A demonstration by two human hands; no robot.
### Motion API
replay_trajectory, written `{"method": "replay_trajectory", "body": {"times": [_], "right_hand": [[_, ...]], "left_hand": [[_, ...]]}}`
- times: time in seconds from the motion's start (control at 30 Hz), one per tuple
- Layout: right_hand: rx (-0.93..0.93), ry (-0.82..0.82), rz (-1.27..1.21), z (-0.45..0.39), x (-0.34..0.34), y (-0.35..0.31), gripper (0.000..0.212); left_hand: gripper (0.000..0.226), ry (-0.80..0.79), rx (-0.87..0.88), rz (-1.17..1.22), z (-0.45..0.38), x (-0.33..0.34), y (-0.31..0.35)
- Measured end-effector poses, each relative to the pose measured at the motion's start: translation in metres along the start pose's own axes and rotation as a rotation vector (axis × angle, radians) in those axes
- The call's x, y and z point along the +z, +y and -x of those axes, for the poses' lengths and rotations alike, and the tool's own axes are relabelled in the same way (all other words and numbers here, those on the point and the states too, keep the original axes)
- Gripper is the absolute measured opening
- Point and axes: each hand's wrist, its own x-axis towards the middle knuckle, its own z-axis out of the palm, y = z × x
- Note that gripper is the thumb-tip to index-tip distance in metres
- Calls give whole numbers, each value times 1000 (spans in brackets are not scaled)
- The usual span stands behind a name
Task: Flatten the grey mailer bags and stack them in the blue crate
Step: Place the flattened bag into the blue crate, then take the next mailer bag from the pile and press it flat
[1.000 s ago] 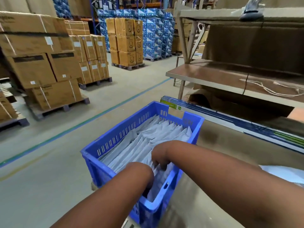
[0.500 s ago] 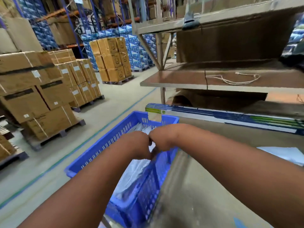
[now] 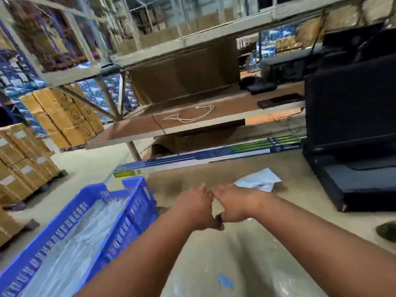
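The crate [image 3: 90, 228], stacked with mailers [image 3: 70, 245], now sits left of both hands, which have left it since 1 second ago. The left hand [image 3: 198, 207] and right hand [image 3: 234, 205] touch above the table [image 3: 214, 254], fingers curled, holding nothing visible. 1 mailer [image 3: 258, 181] lies just beyond the right hand. Labels are too blurred to read.

shelf [image 3: 225, 110] – white cord [image 3: 190, 116] on it | black monitor [image 3: 351, 103] right | cardboard boxes [image 3: 64, 116] left

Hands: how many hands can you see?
2. The left hand and the right hand are side by side above the table, right of the blue crate. Neither visibly holds anything.
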Motion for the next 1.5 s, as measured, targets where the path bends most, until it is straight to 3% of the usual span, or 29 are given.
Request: {"method": "replay_trajectory", "body": {"times": [0.17, 0.37, 0.47, 0.57, 0.63, 0.73, 0.8, 0.97, 1.23, 1.5], "right_hand": [[176, -24, -45, 27, 58, 86, 93], [279, 21, -43, 24, 74, 167, 89], [331, 40, -23, 1, 70, 201, 96], [328, 42, -2, -23, 64, 228, 87], [304, 31, 34, -42, 64, 240, 89], [280, -61, 59, -66, 78, 253, 101], [270, -81, 36, -75, 94, 255, 97], [185, 14, -105, -84, 121, 242, 75], [27, 45, -139, -78, 159, 135, 65], [-64, 103, 104, -63, 207, -1, 72]], "left_hand": [[118, -76, 136, -54, -48, 31, 78], [126, -82, 175, 11, -140, 78, 113], [146, -54, 65, 75, -176, 86, 116], [152, -25, -13, 93, -195, 84, 118], [149, -27, -33, 98, -205, 89, 119], [125, 19, 43, 134, -215, 108, 116], [118, 23, 11, 170, -217, 130, 108], [84, 162, -13, 177, -200, 163, 92], [85, 168, -53, 263, -90, 197, 16], [93, 132, -120, 295, 40, 234, -72]]}}
